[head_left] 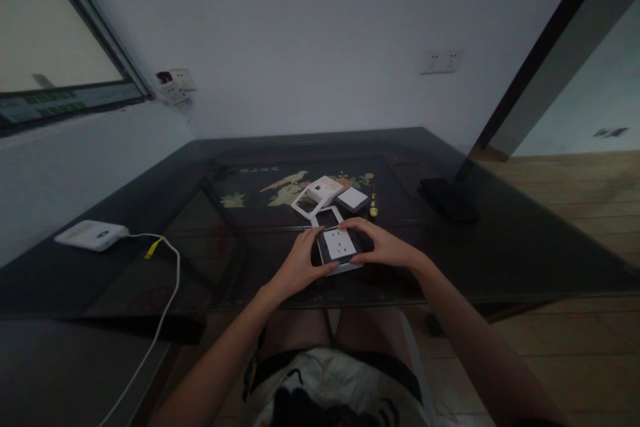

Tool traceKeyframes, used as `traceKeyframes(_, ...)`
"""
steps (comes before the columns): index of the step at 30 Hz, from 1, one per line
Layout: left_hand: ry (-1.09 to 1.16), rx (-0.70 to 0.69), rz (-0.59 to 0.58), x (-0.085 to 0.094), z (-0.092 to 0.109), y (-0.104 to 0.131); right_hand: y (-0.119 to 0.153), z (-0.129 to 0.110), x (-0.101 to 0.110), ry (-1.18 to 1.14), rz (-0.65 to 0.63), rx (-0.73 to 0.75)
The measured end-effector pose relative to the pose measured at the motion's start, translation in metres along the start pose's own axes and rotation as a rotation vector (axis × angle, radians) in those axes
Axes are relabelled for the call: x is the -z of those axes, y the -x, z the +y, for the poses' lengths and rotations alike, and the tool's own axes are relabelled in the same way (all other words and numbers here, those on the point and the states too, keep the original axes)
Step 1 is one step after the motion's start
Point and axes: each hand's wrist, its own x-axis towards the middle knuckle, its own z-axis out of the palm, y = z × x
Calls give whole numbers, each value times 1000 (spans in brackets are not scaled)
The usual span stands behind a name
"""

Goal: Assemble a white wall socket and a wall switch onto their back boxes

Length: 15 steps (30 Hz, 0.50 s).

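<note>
Between my hands, near the table's front edge, is a wall socket (pixel 340 244) with a white face and a dark surround. My left hand (pixel 303 257) grips its left side, thumb at the lower edge. On the right side, my right hand (pixel 379 243) holds it with thumb and fingers apart along the edge. A white frame (pixel 327 215) lies just beyond the socket, partly hidden by it. Farther back are another white frame (pixel 303 203), a white box-like piece (pixel 325 187) and a white-faced switch plate (pixel 353 198) with a dark edge.
A small yellow ornament (pixel 373 209) lies right of the parts. A black pouch-like item (pixel 449 199) rests on the table's right side. At left sits a white device (pixel 93 235) with a white cable (pixel 175 280) running off the front edge. Wall outlets (pixel 442 62) are behind.
</note>
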Motion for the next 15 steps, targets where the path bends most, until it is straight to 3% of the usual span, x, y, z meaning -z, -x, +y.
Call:
traceKeyframes(10, 30, 14, -14, -6, -4, 2, 0, 2, 0, 1, -38, -2)
traceKeyframes(15, 24, 34, -53, -1, -5, -1, 1, 4, 2, -44, -52, -17)
